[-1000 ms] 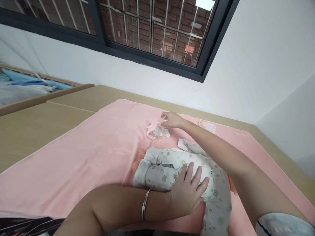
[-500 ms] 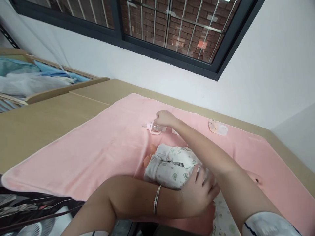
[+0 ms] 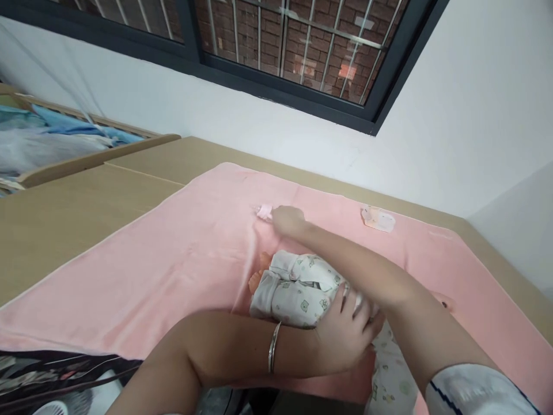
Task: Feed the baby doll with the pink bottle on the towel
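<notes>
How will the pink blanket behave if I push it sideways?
The pink blanket will probably bunch rather than slide stiffly, since soft wrinkles show in it. It may also drag beneath the doll, which lies on it under the left hand.

Window, dark-framed (image 3: pixel 193 34), with metal bars (image 3: pixel 365 41) and a brown brick wall (image 3: pixel 247 45) beyond the glass. Room wall, white (image 3: pixel 484 109), plain. Tabletop, pale wood (image 3: pixel 86 225), seamed at left. Blanket, pink (image 3: pixel 173 271), spread over the tabletop; on it, near the far edge, one small printed piece (image 3: pixel 378 219), flat. At far left, behind a wooden rail (image 3: pixel 103 160): blue cloth (image 3: pixel 71 129), whitish translucent sheeting (image 3: pixel 47 148). Lower left: dark material (image 3: pixel 52 374), indistinct.
</notes>
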A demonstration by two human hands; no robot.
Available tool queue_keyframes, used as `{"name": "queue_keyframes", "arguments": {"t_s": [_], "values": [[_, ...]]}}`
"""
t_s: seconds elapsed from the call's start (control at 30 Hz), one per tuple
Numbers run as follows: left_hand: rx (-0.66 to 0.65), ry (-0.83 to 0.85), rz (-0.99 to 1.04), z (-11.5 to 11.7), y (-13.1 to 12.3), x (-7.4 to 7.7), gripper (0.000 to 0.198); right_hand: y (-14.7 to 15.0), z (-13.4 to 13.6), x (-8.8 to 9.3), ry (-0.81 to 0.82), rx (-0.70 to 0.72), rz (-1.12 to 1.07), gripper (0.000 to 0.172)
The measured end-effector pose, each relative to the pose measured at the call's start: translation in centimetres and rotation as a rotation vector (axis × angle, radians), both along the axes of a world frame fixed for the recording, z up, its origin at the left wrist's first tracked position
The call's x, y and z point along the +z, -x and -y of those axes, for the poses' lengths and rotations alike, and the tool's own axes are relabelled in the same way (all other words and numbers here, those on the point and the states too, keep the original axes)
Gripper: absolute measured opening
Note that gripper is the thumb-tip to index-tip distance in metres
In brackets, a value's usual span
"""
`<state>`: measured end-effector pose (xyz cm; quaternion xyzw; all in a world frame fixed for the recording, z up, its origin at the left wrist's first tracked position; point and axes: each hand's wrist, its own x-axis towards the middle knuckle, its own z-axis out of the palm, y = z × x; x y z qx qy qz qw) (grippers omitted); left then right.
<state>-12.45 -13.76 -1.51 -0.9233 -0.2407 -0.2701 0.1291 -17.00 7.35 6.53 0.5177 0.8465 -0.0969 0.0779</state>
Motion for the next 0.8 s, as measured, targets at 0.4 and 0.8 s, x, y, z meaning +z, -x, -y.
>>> {"name": "queue_keyframes", "arguments": {"t_s": [0.4,0.8], "values": [[0.029,-0.045,-0.045,-0.3,-0.1,-0.1,0.056,-30.5,3.3,5.5,0.026,-0.612,-0.084,0.02],[0.053,-0.025,-0.059,-0.4,-0.3,-0.2,0.055,-43.0,10.7,-2.3,0.063,-0.933,-0.403,0.027]]}}
